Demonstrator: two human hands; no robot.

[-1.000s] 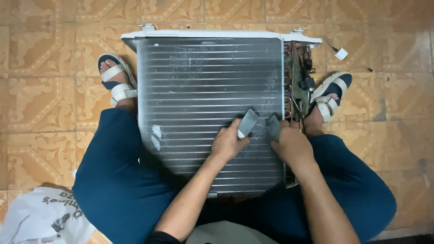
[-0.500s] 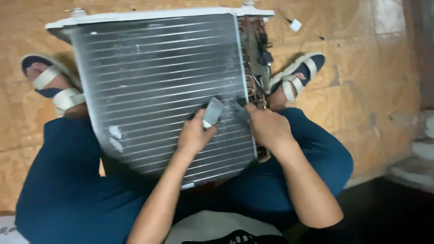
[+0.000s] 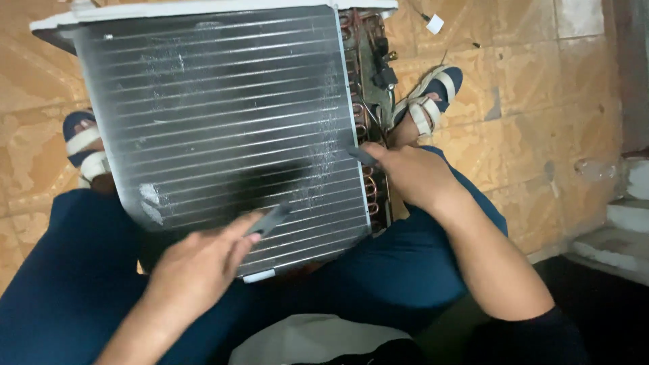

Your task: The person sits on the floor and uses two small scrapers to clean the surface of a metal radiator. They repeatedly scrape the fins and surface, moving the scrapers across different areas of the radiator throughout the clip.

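Note:
An air conditioner unit with a finned metal coil (image 3: 216, 108) leans between my legs on the tiled floor. My left hand (image 3: 196, 267) is at the coil's lower edge and grips a thin dark grey strip (image 3: 268, 220) that lies over the fins. My right hand (image 3: 412, 172) is at the coil's right edge, pinching another dark grey strip (image 3: 362, 156) beside the copper tube bends (image 3: 368, 186). The two hands are well apart.
Copper pipes, wires and a black part (image 3: 378, 67) sit at the unit's right end. My sandalled feet (image 3: 433, 101) (image 3: 84, 145) flank the unit. A small white connector (image 3: 435, 24) lies on the floor. Steps (image 3: 622, 223) rise at the right.
The hands, close together mid-coil earlier, have drawn apart: the left went down and left, the right to the coil's right edge. The view has swung and closed in.

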